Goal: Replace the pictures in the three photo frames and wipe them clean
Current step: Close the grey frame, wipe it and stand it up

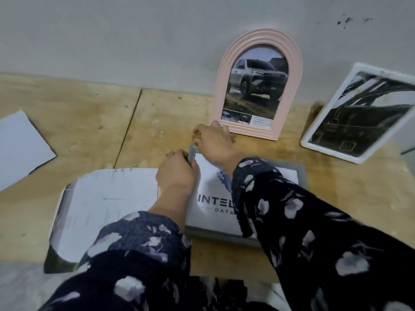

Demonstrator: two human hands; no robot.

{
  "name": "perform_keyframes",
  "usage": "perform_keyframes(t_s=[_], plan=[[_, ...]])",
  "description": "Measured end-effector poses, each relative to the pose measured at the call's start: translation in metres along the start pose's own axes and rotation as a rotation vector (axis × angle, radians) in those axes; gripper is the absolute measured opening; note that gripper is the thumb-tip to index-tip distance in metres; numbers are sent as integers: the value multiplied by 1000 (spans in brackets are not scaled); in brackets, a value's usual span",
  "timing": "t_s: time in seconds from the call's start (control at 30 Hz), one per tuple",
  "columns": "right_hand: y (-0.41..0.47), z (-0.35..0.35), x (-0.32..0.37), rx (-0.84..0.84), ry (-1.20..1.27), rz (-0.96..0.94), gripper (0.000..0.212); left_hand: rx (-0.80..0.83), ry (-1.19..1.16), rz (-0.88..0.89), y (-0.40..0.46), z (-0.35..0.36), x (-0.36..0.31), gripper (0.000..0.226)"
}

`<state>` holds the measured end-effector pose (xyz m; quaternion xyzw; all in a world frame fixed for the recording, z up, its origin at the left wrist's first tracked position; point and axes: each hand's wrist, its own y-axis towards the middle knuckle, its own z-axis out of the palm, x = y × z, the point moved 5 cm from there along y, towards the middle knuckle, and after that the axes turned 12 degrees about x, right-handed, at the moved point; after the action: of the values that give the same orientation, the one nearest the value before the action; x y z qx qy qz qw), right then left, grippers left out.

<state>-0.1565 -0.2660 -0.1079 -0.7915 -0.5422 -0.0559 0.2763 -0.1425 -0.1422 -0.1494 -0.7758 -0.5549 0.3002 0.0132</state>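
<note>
A grey photo frame (301, 170) lies flat on the wooden table (89, 113) in front of me, with a white printed sheet (213, 198) reading "INTEL... DATA" in it. My left hand (177, 173) grips the frame's far left corner. My right hand (215, 140) is closed at that same corner, fingers pinched on the frame's edge. A pink arched frame (258, 84) with a car picture stands against the wall. A white rectangular frame (359, 113) with a dark picture leans at the right.
A white sheet with faint lines (107, 205) lies left of the grey frame. Another white paper (20, 149) lies at the table's left edge. The grey wall (134, 34) runs along the back of the table.
</note>
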Motion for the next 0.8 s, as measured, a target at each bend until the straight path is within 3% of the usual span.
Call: perform_keyframes(t_s=[0.13, 0.33, 0.8], plan=[[14, 15, -3, 35, -48, -45, 27, 0, -1, -64, -1, -1, -3, 23], [13, 18, -5, -52, -134, -68, 24, -24, 69, -119, -9, -3, -14, 28], [-26, 8, -65, -67, -325, 78, 28, 21, 150, -198, -13, -1, -28, 29]])
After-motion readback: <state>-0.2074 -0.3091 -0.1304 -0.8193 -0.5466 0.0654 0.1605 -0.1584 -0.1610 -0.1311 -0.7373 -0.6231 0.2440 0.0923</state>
